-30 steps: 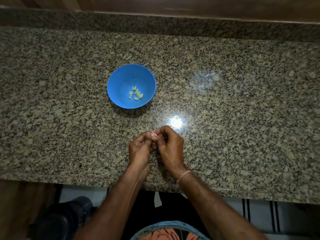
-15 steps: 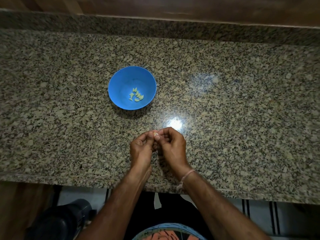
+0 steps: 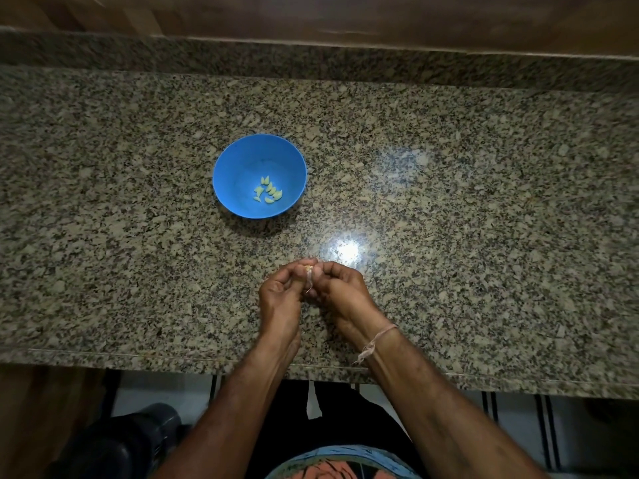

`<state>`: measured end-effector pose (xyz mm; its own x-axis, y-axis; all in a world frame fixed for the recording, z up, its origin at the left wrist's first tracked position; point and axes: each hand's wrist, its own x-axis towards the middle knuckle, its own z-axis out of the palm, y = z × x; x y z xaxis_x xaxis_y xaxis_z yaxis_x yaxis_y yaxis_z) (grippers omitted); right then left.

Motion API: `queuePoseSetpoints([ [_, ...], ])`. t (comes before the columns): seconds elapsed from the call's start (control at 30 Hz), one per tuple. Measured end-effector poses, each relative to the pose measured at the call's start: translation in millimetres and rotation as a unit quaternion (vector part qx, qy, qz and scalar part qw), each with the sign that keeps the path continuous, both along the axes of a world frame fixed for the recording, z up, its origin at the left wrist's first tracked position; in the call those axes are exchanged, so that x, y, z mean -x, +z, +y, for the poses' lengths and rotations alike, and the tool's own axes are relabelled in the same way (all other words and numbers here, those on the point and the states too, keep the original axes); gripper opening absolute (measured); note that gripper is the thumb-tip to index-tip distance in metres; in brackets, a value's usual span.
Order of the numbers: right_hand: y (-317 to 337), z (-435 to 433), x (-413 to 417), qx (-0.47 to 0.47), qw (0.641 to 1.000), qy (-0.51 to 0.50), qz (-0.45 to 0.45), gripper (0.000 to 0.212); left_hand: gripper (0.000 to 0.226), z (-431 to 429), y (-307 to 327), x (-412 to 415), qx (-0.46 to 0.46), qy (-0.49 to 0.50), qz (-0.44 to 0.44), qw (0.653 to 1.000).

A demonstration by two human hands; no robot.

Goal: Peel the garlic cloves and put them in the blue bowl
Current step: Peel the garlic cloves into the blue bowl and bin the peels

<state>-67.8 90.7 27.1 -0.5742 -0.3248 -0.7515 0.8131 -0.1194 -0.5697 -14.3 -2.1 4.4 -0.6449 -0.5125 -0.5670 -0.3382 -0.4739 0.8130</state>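
A blue bowl (image 3: 238, 167) stands on the granite counter, left of centre, with several pale peeled garlic cloves (image 3: 268, 190) in its bottom. Below and to the right of it, my left hand (image 3: 280, 294) and my right hand (image 3: 340, 289) meet fingertip to fingertip over the counter. Between them they pinch one small garlic clove (image 3: 308, 268), mostly hidden by the fingers. A thin strip of pale skin (image 3: 308, 284) hangs down from the clove between the hands.
The granite counter (image 3: 484, 219) runs the full width, with a raised granite ledge and a wooden wall behind it. Its front edge lies just under my wrists. A bright light reflection (image 3: 347, 249) shines beside my right hand. A dark object (image 3: 138, 433) sits on the floor at lower left.
Both hands have stayed together in about the same place. A strip of skin now hangs loose from the clove between the fingers.
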Motion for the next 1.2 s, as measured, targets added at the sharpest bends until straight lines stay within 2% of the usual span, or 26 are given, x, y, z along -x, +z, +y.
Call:
queuePoseSetpoints([
  [0.13, -0.4, -0.3, -1.4, -0.021, 1.0, -0.002, 0.021, 0.007, 0.016, 1.0, 1.4, -0.6, -0.008, -0.012, 0.011, 1.0],
  [0.27, -1.8, -0.7, -9.2, -0.132, 0.978, 0.015, 0.159, 0.005, 0.029, 2.5, 4.8, -2.6, -0.037, -0.004, 0.037, 0.999],
  [0.4, -3.0, 12.9, -7.2, -0.11, 0.966, 0.064, 0.226, 0.011, 0.021, -4.3, 8.3, -7.2, -0.058, -0.014, 0.054, 0.997],
  [0.6, -2.3, 11.1, -8.4, -0.203, 0.925, 0.099, 0.306, 0.009, 0.026, 1.2, 3.0, -9.3, -0.038, -0.025, 0.035, 0.998],
  [0.7, 3.7, 4.8, -15.0, -0.246, 0.883, 0.105, 0.385, 0.012, 0.026, 3.7, 3.1, -8.3, -0.074, -0.001, 0.024, 0.997],
  [0.8, 3.8, -2.8, -19.6, -0.251, 0.861, 0.099, 0.43, 0.017, 0.015, 2.9, 1.7, -4.5, -0.128, 0.026, 0.006, 0.991],
  [0.9, -0.5, -5.1, -19.8, -0.261, 0.842, 0.109, 0.46, 0.025, 0.019, -3.5, 1.6, 1.7, -0.188, 0.032, -0.017, 0.981],
  [1.0, -0.9, -4.3, -22.3, -0.274, 0.824, 0.126, 0.479, 0.03, 0.023, -10.1, 1.3, 1.5, -0.21, 0.021, -0.026, 0.977],
  [1.07, 0.0, -6.5, -24.8, -0.271, 0.836, 0.112, 0.464, 0.028, 0.019, -11.6, 4.0, -1.6, -0.174, 0.001, -0.014, 0.985],
  [1.13, 3.5, -11.5, -26.7, -0.256, 0.869, 0.075, 0.417, 0.016, 0.016, -12.3, 11.5, -3.6, -0.095, -0.027, 0.006, 0.995],
  [1.2, 8.5, -16.7, -26.5, -0.264, 0.879, 0.062, 0.393, 0.009, 0.014, -13.7, 19.6, -2.8, -0.05, -0.032, 0.02, 0.998],
])
